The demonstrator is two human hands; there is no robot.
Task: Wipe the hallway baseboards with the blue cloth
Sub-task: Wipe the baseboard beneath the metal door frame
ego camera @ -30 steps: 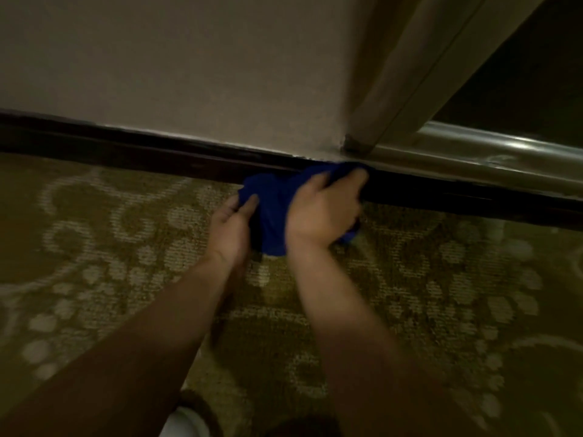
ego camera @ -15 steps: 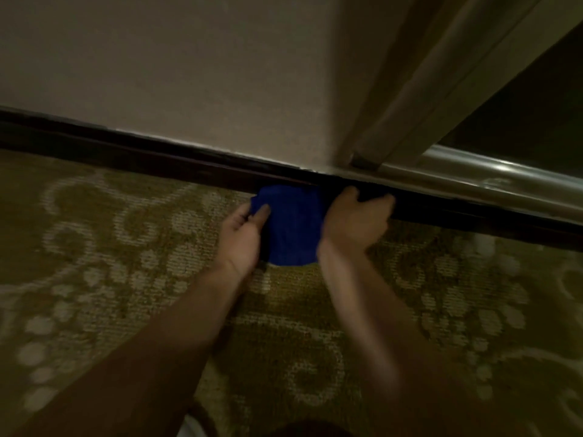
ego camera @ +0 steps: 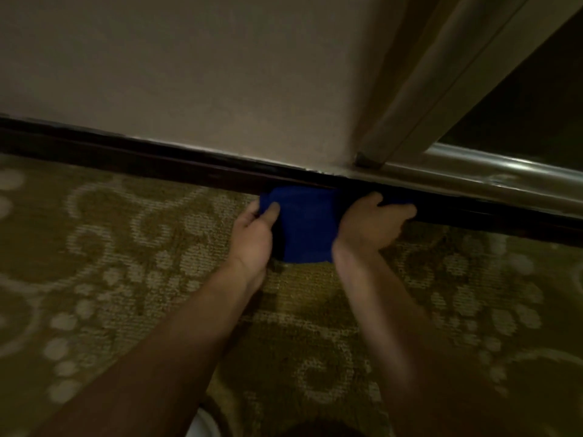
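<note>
The blue cloth (ego camera: 304, 225) is spread against the dark baseboard (ego camera: 157, 159) and hangs down onto the carpet. My left hand (ego camera: 254, 236) pinches its left edge between thumb and fingers. My right hand (ego camera: 370, 223) grips the cloth's right part, with the fingers curled over it and pressed against the baseboard just below the door frame's foot. The part of the cloth under my right hand is mostly hidden.
A beige wall (ego camera: 189, 74) rises above the baseboard. A door frame (ego camera: 426, 89) slants up at the right, with a shiny metal threshold strip (ego camera: 492, 175) beside it. Patterned olive carpet (ego camera: 126, 279) covers the floor.
My right hand has slid to the right along the baseboard, stretching the cloth out flat. My left hand stays on the cloth's left edge.
</note>
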